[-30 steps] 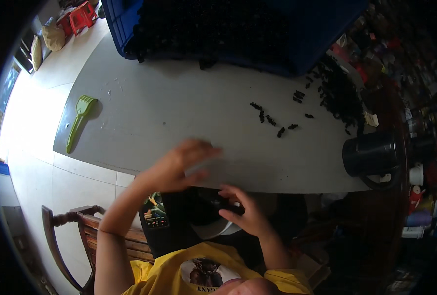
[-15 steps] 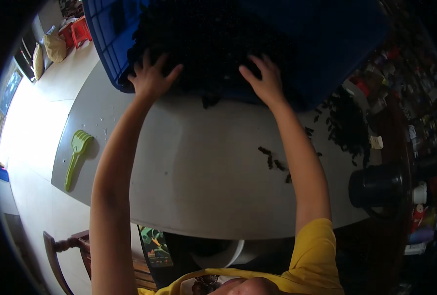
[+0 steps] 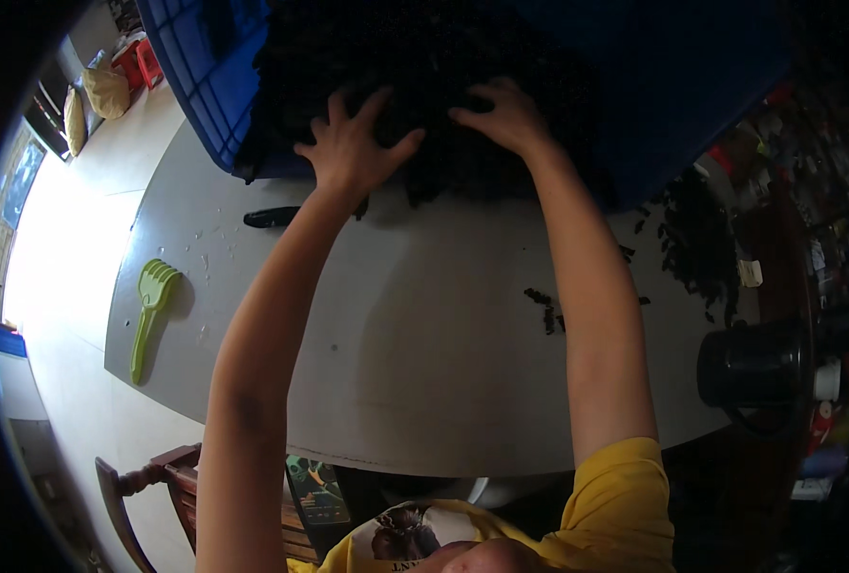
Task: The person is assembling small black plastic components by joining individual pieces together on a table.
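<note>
A large blue plastic crate (image 3: 216, 100) lies tilted toward me at the far side of the table, holding a heap of dark, loose pieces (image 3: 434, 57) too shadowed to identify. My left hand (image 3: 353, 153) rests at the heap's near edge, its fingers spread wide. To the right, my right hand (image 3: 510, 119) reaches into the same heap, thumb apart and fingers partly stretched. Neither hand shows anything held. Some fingertips fade into the dark heap. A shiny black long object (image 3: 272, 218) lies on the table beside my left wrist.
A green toy rake (image 3: 152, 296) lies on the left of the grey table (image 3: 424, 382). More dark pieces (image 3: 701, 239) are piled at the right, a few scattered near my right forearm. Past them stand a black pitcher (image 3: 749, 368) and shelf clutter. A wooden chair (image 3: 181, 477) is at lower left.
My left hand has moved right, closer to my right hand, and the black long object now shows beside its wrist. My right hand has shifted slightly left and farther in.
</note>
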`<state>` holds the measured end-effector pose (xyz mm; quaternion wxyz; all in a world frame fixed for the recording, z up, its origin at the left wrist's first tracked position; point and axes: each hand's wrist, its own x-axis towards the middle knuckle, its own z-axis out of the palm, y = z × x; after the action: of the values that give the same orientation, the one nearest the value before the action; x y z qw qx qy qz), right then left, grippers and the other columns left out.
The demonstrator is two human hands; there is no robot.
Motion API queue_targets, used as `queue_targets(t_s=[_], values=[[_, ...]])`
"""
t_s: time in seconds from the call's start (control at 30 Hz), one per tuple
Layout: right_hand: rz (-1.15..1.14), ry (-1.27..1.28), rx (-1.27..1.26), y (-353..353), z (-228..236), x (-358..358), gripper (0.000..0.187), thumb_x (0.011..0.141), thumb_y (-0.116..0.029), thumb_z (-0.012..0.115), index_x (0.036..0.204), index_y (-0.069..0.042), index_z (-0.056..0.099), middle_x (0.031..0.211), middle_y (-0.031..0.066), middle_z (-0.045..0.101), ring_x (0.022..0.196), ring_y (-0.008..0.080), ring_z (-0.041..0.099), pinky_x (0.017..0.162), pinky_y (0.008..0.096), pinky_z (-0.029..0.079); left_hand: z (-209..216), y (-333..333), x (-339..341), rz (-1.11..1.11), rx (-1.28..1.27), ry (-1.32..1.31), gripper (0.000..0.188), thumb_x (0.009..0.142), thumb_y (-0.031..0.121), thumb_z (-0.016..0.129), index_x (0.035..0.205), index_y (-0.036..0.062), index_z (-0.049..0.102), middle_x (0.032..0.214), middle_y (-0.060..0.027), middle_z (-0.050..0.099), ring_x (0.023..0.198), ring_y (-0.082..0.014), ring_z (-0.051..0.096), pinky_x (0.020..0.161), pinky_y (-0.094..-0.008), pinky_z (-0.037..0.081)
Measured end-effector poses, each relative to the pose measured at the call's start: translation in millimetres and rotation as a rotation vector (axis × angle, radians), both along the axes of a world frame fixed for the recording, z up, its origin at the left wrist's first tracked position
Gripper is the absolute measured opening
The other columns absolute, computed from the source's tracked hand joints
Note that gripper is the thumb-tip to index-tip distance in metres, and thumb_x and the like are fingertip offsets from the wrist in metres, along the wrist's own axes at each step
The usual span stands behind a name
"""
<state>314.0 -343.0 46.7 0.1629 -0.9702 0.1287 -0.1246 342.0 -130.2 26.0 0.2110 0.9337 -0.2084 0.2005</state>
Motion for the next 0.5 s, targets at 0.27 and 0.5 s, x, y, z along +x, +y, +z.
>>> queue_targets(t_s=[0.27, 0.5], values=[[0.006, 0.012, 0.027, -18.9, -1.9, -34.9, 0.061, 0.071, -0.051, 0.066, 0.116, -0.010, 0.059, 0.136, 0.0145, 0.037, 0.125, 0.0317, 0.038, 0.100, 0.0404, 0.036, 0.9, -17.8, -26.1, -0.077, -0.029, 0.020, 0.068, 0.066, 0.060, 0.062, 0.125, 0.0298, 0.050, 0.134, -0.0135, 0.034, 0.117, -0.0395, 0.039, 0.091, -0.0628, 0.029], [0.116, -0.094, 0.075, -45.0, 6.1, -82.2, 0.065, 0.074, -0.060, 0.060, 0.121, -0.015, 0.056, 0.136, 0.0162, 0.038, 0.124, 0.0339, 0.038, 0.100, 0.0490, 0.035, 1.2, -26.1, -47.6, -0.257, -0.068, 0.037, 0.065, 0.064, 0.057, 0.064, 0.122, 0.0284, 0.053, 0.134, -0.0140, 0.035, 0.117, -0.0392, 0.038, 0.090, -0.0620, 0.030]])
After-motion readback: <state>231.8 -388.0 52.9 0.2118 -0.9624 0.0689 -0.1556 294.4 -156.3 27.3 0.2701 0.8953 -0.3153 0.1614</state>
